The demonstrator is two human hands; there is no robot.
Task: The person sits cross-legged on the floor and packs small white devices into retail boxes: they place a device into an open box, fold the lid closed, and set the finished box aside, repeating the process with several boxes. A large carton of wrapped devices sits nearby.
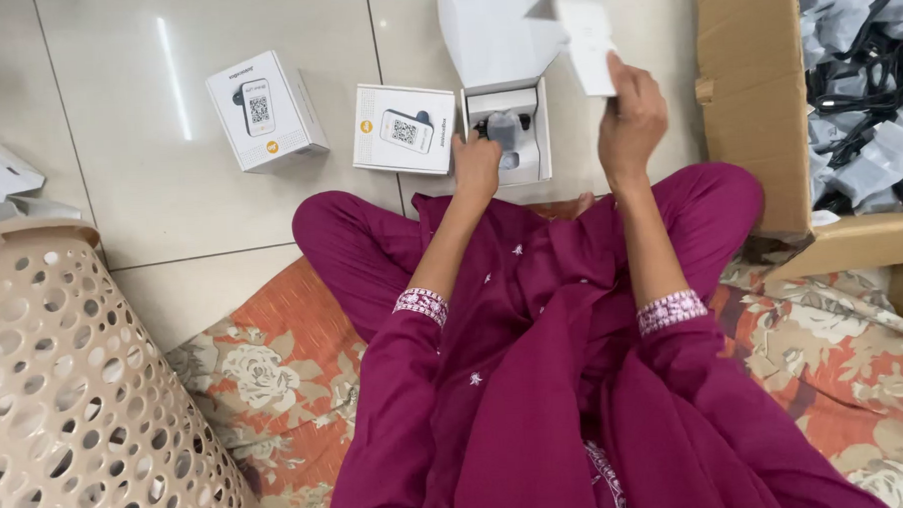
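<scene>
An open white box (512, 132) is being steadied by closed left hand (477, 168) fingers; its flap (589, 39), partly cut off, is being gripped by the right hand (629, 123); contents apparently wrapped.

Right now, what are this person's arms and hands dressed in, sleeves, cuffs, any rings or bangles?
Both arms wear long magenta sleeves matching the tunic. The left sleeve and right sleeve each end below the elbow in a pale embroidered cuff band, leaving the forearms bare. The left hand and right hand are bare; no rings, bangles or watch are visible.
</scene>
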